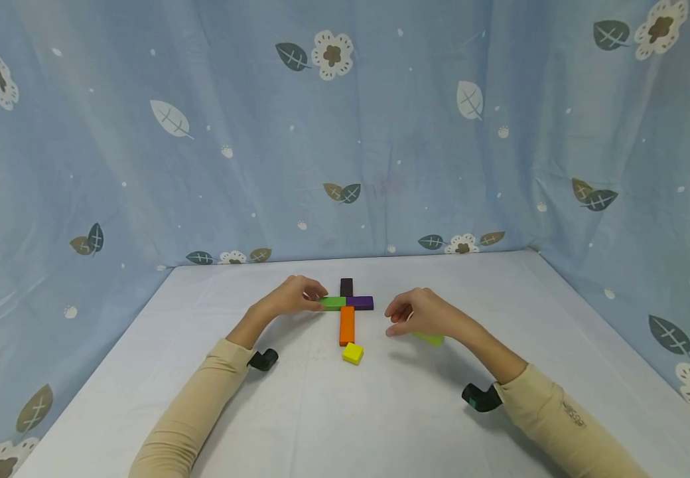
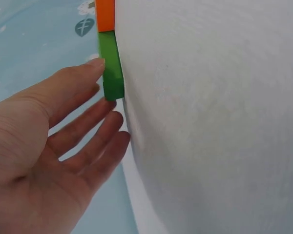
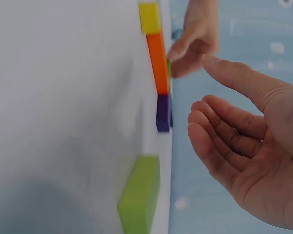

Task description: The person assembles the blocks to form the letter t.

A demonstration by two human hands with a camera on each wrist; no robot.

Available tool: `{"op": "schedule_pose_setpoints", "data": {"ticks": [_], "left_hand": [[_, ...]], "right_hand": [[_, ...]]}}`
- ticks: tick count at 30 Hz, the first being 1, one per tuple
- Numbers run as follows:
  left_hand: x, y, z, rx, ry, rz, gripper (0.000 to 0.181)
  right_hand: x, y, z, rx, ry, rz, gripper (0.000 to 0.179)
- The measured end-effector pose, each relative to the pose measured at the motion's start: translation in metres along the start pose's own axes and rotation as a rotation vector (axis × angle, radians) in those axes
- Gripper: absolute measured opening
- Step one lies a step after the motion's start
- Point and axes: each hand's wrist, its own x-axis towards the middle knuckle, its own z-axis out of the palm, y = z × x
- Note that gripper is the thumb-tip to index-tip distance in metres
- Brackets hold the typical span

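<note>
In the head view several coloured blocks lie on the white table as a cross. My left hand point(image 1: 292, 295) is at the outer end of the green block point(image 1: 334, 303), thumb on its near side and fingers curled past its end, holding it. Beside it lie a purple block point(image 1: 359, 303), a black block point(image 1: 346, 287) and an orange block point(image 1: 347, 325). A yellow block point(image 1: 353, 353) touches the orange one's near end, slightly turned. My right hand point(image 1: 425, 312) hovers with nothing in its loosely bent fingers, above a light green block point(image 3: 139, 195) that it partly hides.
The white-covered table point(image 1: 321, 425) ends at a blue printed curtain point(image 1: 381, 133) at the back and sides. Black wrist devices point(image 1: 481, 397) are worn below both sleeves.
</note>
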Motion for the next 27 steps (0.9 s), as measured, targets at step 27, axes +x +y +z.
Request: {"op": "schedule_pose_setpoints", "data": {"ticks": [27], "left_hand": [[0.002, -0.005, 0.001, -0.100, -0.043, 0.060, 0.024]], "right_hand": [[-0.028, 0.065, -0.045, 0.031, -0.129, 0.020, 0.050]]}}
